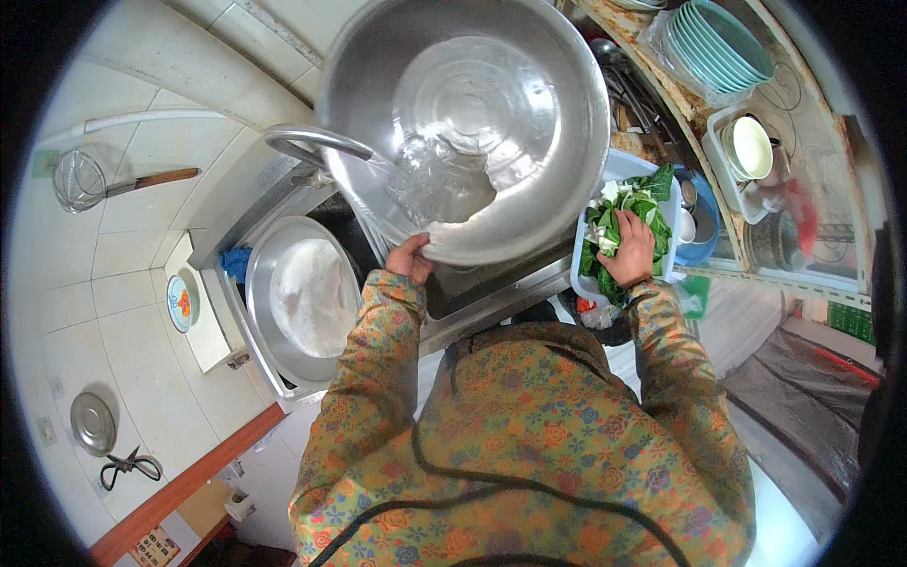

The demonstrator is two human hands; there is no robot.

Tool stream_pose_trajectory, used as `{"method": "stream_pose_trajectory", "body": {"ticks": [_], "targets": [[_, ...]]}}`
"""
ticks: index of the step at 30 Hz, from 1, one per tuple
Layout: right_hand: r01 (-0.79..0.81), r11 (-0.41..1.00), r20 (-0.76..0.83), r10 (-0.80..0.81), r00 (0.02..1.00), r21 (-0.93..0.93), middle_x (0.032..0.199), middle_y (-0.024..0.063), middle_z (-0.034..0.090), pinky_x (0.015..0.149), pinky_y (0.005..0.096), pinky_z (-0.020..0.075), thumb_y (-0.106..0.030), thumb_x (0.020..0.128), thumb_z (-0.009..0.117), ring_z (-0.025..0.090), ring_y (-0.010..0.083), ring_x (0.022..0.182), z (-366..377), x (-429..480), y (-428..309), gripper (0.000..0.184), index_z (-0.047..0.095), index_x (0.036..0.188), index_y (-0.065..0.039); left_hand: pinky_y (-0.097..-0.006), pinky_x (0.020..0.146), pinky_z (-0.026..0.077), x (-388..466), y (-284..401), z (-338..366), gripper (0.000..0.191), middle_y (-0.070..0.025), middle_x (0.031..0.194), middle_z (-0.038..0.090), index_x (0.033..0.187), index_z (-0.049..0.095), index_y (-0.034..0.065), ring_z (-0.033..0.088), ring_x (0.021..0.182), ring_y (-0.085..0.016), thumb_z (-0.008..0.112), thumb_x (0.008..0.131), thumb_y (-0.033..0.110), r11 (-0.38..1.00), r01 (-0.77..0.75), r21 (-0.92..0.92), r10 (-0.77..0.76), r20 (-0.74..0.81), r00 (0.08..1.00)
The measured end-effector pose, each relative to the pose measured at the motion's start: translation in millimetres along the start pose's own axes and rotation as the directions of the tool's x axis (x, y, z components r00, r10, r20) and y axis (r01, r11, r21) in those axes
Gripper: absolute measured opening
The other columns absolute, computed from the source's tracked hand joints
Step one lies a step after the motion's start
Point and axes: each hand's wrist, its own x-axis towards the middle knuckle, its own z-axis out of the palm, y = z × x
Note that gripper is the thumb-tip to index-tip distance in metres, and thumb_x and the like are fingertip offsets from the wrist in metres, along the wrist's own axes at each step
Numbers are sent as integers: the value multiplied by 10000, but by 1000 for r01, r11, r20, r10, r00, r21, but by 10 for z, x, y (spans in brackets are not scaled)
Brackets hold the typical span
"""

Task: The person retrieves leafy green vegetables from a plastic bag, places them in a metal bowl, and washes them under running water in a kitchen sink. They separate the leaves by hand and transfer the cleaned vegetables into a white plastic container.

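A large steel basin (489, 92) rests over the sink (453, 290), and water from the curved metal faucet (319, 138) runs into it. My left hand (411, 259) grips the basin's near rim at the lower left. At the right, my right hand (628, 251) lies on chopped leafy greens (602, 227) in a light blue plastic basket (577, 262); its fingertips are partly in among the leaves, and whether they grasp any cannot be told. A smaller steel bowl (258, 283) of foamy water stands left of my left hand.
Stacked turquoise plates (730, 49) and a white bowl (751, 147) stand on the rusty rack at right. A blue basin (701, 212) is beside the basket. A wire strainer (79, 181) and black-handled scissors (130, 466) hang on the tiled wall; a small plate (178, 303) sits on a ledge.
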Motion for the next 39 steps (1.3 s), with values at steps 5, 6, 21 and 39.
{"method": "stream_pose_trajectory", "body": {"ticks": [5, 6, 21, 39], "targets": [[-13, 1000, 5, 13, 1000, 6, 1389, 101, 467, 1071, 525, 341, -245, 596, 879, 452, 351, 1246, 8, -3, -7, 922, 456, 1403, -106, -372, 730, 555, -69, 333, -3, 386, -91, 1027, 654, 1196, 567, 45, 660, 904, -259, 689, 830, 31, 873, -435, 219, 464, -107, 879], [-10, 1000, -3, 10, 1000, 5, 1390, 101, 467, 1071, 526, 340, -247, 596, 879, 452, 352, 1245, 10, -1, -4, 921, 457, 1402, -108, -383, 731, 557, -108, 350, -19, 405, -96, 1030, 654, 1205, 562, 34, 660, 904, -269, 680, 819, 19, 864, -422, 273, 472, -149, 869], [35, 998, -35, -33, 999, 47, 1373, 116, 476, 1076, 507, 326, -231, 588, 880, 459, 350, 1219, -22, -8, 59, 939, 443, 1408, -94, -352, 517, 514, -992, 1510, 263, 285, -85, 819, 656, 1033, 631, -5, 611, 622, -209, 649, 753, 50, 455, 66, 888, 388, -264, 883], [29, 992, -40, -24, 999, 125, 1399, 114, 447, 1100, 596, 278, -305, 611, 878, 436, 375, 1231, 2, -22, 193, 974, 415, 1444, -108, -210, 312, 301, -1826, 1250, 140, 178, -61, 619, 561, 839, 596, 36, 424, 402, -97, 537, 853, 204, 754, 601, 266, -401, -538, 741]]}}
